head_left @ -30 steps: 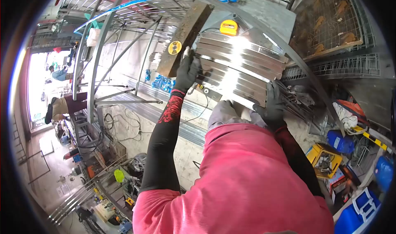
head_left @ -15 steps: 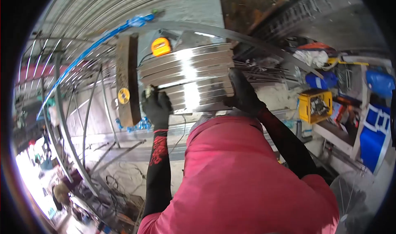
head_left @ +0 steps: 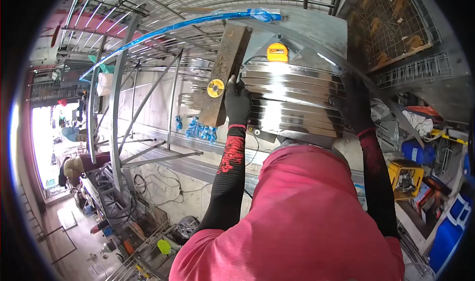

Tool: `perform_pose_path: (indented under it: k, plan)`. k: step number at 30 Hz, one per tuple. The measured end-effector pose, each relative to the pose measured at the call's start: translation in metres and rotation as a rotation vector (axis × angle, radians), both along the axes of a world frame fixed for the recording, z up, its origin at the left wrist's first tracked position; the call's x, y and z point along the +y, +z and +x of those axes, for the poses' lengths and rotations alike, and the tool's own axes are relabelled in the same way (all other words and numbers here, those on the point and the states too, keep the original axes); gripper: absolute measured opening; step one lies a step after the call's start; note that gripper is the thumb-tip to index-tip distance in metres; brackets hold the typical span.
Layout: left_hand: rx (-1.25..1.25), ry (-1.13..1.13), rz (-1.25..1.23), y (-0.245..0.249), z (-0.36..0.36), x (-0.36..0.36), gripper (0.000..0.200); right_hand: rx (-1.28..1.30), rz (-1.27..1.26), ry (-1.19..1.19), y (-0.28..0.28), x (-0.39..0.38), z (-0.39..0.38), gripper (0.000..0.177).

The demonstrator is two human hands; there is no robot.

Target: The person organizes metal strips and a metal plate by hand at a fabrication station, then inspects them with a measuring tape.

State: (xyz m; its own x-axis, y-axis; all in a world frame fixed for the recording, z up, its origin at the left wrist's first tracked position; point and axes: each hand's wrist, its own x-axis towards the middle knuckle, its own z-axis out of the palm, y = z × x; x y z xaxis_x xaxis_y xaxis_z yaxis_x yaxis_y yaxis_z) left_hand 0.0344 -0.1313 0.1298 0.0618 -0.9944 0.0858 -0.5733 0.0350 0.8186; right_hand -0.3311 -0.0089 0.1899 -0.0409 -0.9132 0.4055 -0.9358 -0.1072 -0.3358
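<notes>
Shiny metal bars (head_left: 297, 95) lie side by side in a flat stack in front of me, with a bright glare across them. My left hand (head_left: 238, 102), in a black glove, is at their left ends, with its fingers extended away from me. At the right ends is my right hand (head_left: 354, 102), also black-gloved, its thumb apart over the bars and its other fingers partly dark. An orange-yellow tape measure (head_left: 277, 52) sits just beyond the stack. Close to my left hand, a yellow disc (head_left: 215, 88) rests against a rusty steel beam (head_left: 225, 58).
A long bar with blue wrapping (head_left: 198, 19) crosses behind the beam. Another grey bar (head_left: 366, 78) slants past my right hand. Metal frames (head_left: 118, 107) stand at left. A yellow-framed box (head_left: 406, 179) and blue containers are at right. Another person (head_left: 81, 167) is at far left.
The view has swung left, shifting the scene rightward. My left hand has moved farther up the bars' left ends, and my right hand farther along the right ends, away from my body.
</notes>
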Motion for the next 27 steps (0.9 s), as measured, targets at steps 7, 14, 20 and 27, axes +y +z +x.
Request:
perform_pose_path:
  k: [7,14,20,27]
  plan:
    - [-0.18,-0.109,0.048,0.01,0.01,-0.007,0.052,0.029,0.198,0.052,-0.001,-0.002,0.004,0.049]
    - [-0.371,-0.037,-0.111,-0.009,-0.009,-0.009,0.041,0.01,-0.053,-0.045,-0.033,0.016,-0.005,0.023]
    - [-0.311,0.069,-0.109,-0.014,-0.02,-0.007,0.037,-0.27,0.022,-0.24,-0.06,0.036,0.001,0.023]
    - [-0.267,0.029,-0.06,-0.013,-0.023,-0.019,0.045,-0.348,-0.062,-0.299,-0.067,0.028,-0.005,0.03]
